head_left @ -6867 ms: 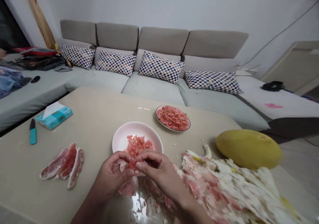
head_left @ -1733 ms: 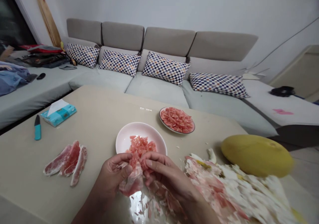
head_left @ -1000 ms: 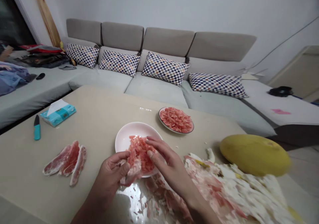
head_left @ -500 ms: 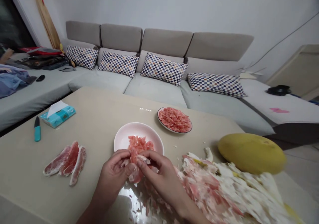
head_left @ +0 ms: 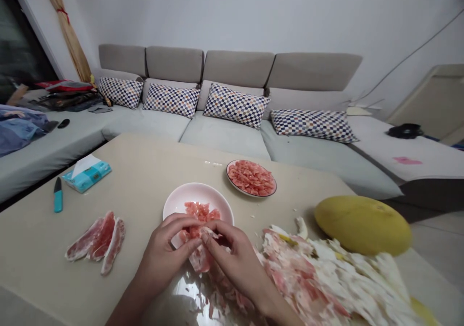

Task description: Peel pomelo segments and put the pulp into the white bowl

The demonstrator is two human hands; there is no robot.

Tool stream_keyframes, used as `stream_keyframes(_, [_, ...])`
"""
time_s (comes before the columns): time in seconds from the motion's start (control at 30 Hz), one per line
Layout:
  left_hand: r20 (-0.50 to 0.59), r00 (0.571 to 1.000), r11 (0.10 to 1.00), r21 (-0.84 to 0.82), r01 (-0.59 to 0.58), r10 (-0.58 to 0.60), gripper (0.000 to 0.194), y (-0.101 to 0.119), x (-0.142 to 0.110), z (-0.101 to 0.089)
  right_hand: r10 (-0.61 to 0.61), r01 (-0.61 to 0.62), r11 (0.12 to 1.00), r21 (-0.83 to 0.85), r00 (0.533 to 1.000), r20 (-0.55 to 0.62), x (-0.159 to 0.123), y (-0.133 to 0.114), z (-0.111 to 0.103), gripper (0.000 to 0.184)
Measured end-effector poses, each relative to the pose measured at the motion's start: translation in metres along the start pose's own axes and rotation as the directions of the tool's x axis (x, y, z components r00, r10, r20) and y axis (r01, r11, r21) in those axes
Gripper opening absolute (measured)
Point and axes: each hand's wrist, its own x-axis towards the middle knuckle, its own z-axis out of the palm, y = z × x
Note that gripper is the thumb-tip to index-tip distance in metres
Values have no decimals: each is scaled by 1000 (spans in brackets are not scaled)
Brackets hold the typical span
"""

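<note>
Working a pomelo segment [head_left: 197,254] between both hands, pink pulp and pale membrane showing through the fingers. Left hand [head_left: 163,248] curling nearly closed around the segment's left side, thumb pressing on the white membrane. Right hand [head_left: 235,263] half closed, fingertips pinching in on the segment from the right, so both hands gripping the same piece. Segment sitting between the hands, its long axis slanting down from the left thumb toward the bench [head_left: 108,171], with neither hand clearly nearer, though the left hand wrapping more of it.

Directly ahead of the hands, a pale pink bowl [head_left: 174,205] resting almost against the fingers and holding a small mound of torn pulp [head_left: 199,211]. Farther ahead, a white plate with a dark rim [head_left: 250,195] carrying a spread of loose pulp [head_left: 251,178]. Along the right, a heap of white pith and pink membrane [head_left: 308,277] spreading past the right wrist, with a yellow pomelo [head_left: 362,224] resting beyond it. Off to the left, three peeled segments [head_left: 96,244] lying side by side, near a teal-handled knife [head_left: 58,195] and a tissue pack [head_left: 86,172]. Small scraps scattering under the hands.
</note>
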Motion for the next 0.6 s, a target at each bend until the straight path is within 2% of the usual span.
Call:
stream_keyframes(0.07, [2,1000,998,-53,20,-20,16,-1,0,2,15,-16,999,38,1000,15,0,1,0,21])
stream_keyframes(0.17, [29,994,971,-214,110,-106,13,-3,0,4,53,-61,989,134,997,64,0,3,1,25])
stream_keyframes(0.33, [125,958,846,-450,287,-258,17,-4,0,1,131,-168,940,297,981,142,2,-2,0,30])
stream_keyframes(0.5, [129,957,784,-550,288,-260,21,-9,0,-1,167,-232,890,392,967,193,3,-6,-1,32])
stream_keyframes(0.6, [122,958,775,-565,281,-259,21,-12,0,-1,159,-217,905,365,970,183,3,-5,-1,31])
